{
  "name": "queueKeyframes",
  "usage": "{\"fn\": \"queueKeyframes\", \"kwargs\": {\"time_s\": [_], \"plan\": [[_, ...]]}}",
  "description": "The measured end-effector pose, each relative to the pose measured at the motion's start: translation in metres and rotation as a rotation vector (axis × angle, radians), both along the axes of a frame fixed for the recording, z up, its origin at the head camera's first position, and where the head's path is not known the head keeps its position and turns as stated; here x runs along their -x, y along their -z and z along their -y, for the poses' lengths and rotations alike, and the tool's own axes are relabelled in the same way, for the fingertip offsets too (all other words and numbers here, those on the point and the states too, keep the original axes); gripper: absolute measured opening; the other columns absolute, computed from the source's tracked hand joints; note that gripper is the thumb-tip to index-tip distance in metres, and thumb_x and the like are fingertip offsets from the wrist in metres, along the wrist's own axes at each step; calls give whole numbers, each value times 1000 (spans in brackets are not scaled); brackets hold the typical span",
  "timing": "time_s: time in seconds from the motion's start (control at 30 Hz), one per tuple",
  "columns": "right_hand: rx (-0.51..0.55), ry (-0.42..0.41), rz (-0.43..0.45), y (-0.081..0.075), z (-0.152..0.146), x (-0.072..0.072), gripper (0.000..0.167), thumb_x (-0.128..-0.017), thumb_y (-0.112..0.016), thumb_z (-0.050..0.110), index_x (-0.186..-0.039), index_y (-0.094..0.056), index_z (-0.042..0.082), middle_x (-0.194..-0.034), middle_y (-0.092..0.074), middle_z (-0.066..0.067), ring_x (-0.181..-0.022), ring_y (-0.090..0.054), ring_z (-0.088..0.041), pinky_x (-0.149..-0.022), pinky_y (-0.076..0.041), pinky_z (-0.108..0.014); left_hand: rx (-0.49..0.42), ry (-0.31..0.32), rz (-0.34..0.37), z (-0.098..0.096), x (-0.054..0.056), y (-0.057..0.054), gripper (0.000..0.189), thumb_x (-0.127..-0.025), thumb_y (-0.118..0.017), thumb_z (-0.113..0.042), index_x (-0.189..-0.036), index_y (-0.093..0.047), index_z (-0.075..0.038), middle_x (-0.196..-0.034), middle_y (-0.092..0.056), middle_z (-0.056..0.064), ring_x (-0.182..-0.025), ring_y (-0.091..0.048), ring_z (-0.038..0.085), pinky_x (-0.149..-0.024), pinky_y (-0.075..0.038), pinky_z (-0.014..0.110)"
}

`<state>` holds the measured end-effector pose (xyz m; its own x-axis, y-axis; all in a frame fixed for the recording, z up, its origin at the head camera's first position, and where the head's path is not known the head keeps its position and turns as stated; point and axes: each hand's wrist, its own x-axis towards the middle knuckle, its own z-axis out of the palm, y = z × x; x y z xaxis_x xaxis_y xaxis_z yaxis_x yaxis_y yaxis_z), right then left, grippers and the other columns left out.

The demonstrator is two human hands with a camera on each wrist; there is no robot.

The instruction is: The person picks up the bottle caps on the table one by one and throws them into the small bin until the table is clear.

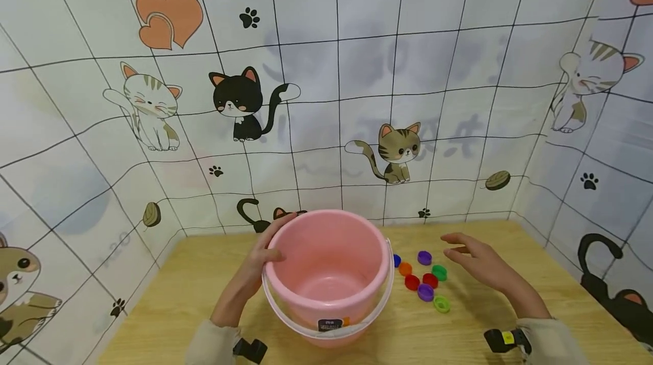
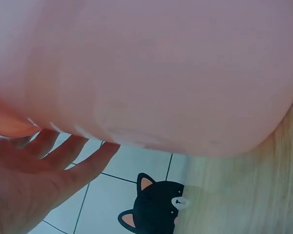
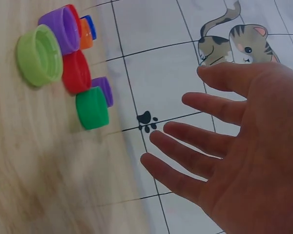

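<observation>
A pink plastic bucket with a white handle stands on the table, its mouth tipped toward me. My left hand grips its left rim, thumb over the inside and fingers along the outer wall; in the left wrist view those fingers lie against the pink side. To the right of the bucket lie several plastic bottle caps: purple, light green, red, green, orange and blue. My right hand hovers just right of them, fingers spread, holding nothing.
The light wooden table ends at the back against a white gridded sheet with printed cats. More of this sheet rises on the left and right sides. A black wrist strap device sits on each sleeve.
</observation>
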<state>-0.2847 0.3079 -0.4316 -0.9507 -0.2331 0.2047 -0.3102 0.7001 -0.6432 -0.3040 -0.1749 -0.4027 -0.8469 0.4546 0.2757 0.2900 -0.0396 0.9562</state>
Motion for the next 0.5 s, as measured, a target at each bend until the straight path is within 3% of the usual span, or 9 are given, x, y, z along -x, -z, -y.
{"fn": "queueKeyframes", "kwargs": {"time_s": [0.13, 0.27, 0.5], "plan": [[-16, 4, 11, 7, -2, 1, 47, -106, -55, 30, -141, -56, -1, -137, -62, -28, -120, -62, -48, -92, -54, -62, 54, 45, -21, 0, -3, -8, 86, -76, -51, -3, -159, -36, -20, -150, -42, 23, -118, -56, 40, -82, -61, 53], [-24, -4, 60, 12, -4, 3, 46, -105, -57, 29, -138, -58, -2, -135, -64, -27, -118, -64, -45, -90, -56, -58, 101, 66, -15, 3, -10, -11, 85, -75, -52, -3, -158, -34, -17, -151, -40, 24, -115, -57, 40, -79, -62, 49], [-30, -60, 122, 11, -7, 6, 42, -101, -63, 22, -132, -62, -7, -133, -64, -28, -114, -67, -43, -89, -59, -51, 98, 93, -2, -4, -20, -10, 85, -77, -52, 0, -158, -32, -16, -155, -36, 22, -116, -58, 38, -78, -62, 49]]}}
